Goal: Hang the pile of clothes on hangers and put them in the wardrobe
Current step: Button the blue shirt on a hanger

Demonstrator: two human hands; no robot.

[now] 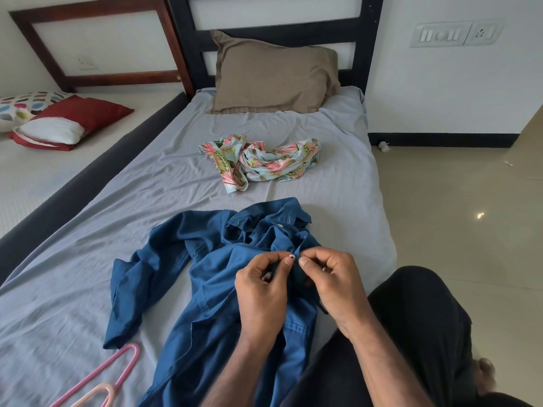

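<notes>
Blue shirt (217, 286): spread on the grey-sheeted bed (88, 259), front of frame
Left hand (261, 284): pinches the placket beside a white button (292, 256)
Right hand (332, 277): pinches the opposite edge
Floral shirt (258, 161): crumpled mid-bed, well apart
Pink hangers (102, 377): near the blue sleeve
Brown pillow (273, 74): at the headboard

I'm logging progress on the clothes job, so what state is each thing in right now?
Blue shirt: spread on the bed, not yet on a hanger, being handled at a white button.
Left hand: pinches the placket by the button.
Right hand: pinches the placket opposite.
Floral garment: crumpled, untouched.
Pink hangers: lying on the grey sheet, bare.
Brown pillow: propped at the headboard.
</notes>
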